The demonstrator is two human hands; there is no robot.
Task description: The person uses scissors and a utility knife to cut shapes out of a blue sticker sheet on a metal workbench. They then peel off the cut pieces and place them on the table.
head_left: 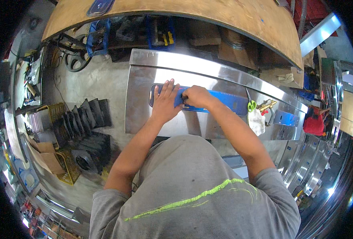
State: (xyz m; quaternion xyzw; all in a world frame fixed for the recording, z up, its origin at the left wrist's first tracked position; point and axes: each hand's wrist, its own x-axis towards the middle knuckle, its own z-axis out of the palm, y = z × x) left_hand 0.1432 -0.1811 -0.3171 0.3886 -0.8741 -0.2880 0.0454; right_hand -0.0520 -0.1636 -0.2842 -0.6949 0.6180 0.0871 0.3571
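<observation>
A long, narrow blue panel [231, 102] with rounded end corners lies lengthwise on a shiny stainless steel sheet-metal piece [138, 89] in front of me. My left hand [166, 103] rests on the panel's left part, fingers stretched out and spread. Just right of it, my right hand [197, 97] is closed, its fingers curled down against the panel close to my left thumb. Whatever it pinches is hidden by the fingers. To the right of the panel are green-handled scissors [251, 105], a brass-coloured tool with a red part [267, 106] and a white cloth [256, 122].
A smaller blue-faced plate [286, 118] lies at the steel's right end. Beyond stands a wooden-topped table [208, 10], with blue bins [160, 34] beneath. Black parts [90, 115] stand in rows on the floor at left, near a yellow crate [66, 177]. Steel boxes [308, 159] sit at right.
</observation>
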